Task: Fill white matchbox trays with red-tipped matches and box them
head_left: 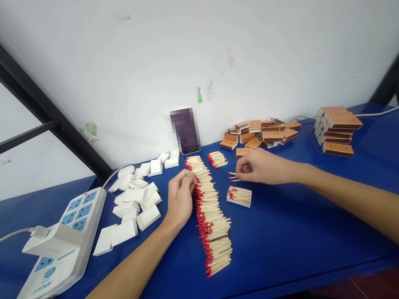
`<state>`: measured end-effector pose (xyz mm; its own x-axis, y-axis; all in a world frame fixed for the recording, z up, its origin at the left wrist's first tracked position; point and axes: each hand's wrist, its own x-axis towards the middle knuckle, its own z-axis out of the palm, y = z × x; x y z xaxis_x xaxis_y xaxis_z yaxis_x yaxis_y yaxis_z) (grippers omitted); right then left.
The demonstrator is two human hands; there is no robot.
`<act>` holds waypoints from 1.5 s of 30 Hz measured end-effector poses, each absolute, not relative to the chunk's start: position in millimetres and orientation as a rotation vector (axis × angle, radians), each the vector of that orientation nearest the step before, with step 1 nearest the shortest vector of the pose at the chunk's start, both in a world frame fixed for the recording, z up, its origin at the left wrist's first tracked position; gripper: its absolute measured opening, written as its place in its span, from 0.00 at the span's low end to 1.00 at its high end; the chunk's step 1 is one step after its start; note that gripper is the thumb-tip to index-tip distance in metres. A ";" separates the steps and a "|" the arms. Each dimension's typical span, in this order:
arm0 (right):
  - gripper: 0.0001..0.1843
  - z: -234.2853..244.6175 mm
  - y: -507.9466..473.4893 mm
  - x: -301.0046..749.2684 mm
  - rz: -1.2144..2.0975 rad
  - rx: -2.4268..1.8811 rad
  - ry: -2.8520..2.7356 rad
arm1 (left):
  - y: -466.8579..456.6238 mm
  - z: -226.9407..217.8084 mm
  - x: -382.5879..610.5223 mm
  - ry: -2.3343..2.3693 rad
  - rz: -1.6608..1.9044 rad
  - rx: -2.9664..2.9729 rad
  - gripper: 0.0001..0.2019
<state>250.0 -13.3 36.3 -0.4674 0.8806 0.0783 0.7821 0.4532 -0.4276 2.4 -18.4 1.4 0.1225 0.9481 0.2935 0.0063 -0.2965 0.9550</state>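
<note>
A long row of red-headed matches [212,208] runs down the middle of the table. My left hand [181,199] rests against the row's left side, fingers curled together at the match heads; whatever is between them is hidden. To the right, my right hand [259,168] pinches a few matches [233,180], their red heads pointing left. Just below it lies a white matchbox tray [246,205] with several matches inside. A small separate bundle of matches [217,159] sits beyond, right of the row's far end.
White empty matchbox trays [131,196] are scattered at left, beside a power strip [79,229] with cables. Orange matchbox sleeves [263,132] lie heaped at the back right, and stacked matchboxes [337,125] stand further right. A phone-like dark device [186,131] leans on the wall.
</note>
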 end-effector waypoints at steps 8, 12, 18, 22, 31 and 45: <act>0.06 31.1 -11.8 254.5 0.268 -1.396 -2.643 | -19.0 0.7 0.8 0.973 1.303 1.536 0.16; 0.06 28.9 -11.1 253.0 0.137 -1.431 -2.629 | -19.2 0.5 0.4 0.973 1.303 1.541 0.16; 0.08 24.3 -6.2 255.7 0.116 -1.445 -2.620 | -19.2 0.0 0.6 0.966 1.308 1.544 0.16; 0.10 24.0 -5.3 257.2 0.127 -1.452 -2.631 | -18.9 -0.2 1.2 0.963 1.309 1.537 0.16; 0.08 27.4 -8.2 255.1 0.178 -1.497 -2.628 | -19.4 -0.1 0.9 0.972 1.301 1.548 0.16; 0.09 19.3 -0.4 258.2 0.137 -1.599 -2.540 | -21.3 2.4 1.5 0.992 1.292 1.596 0.16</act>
<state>258.2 -0.4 19.3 -0.4270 0.9018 0.0673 0.8894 0.4322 -0.1491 1.5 -21.3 2.4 0.1573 0.9325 0.3252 0.0732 -0.3394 0.9378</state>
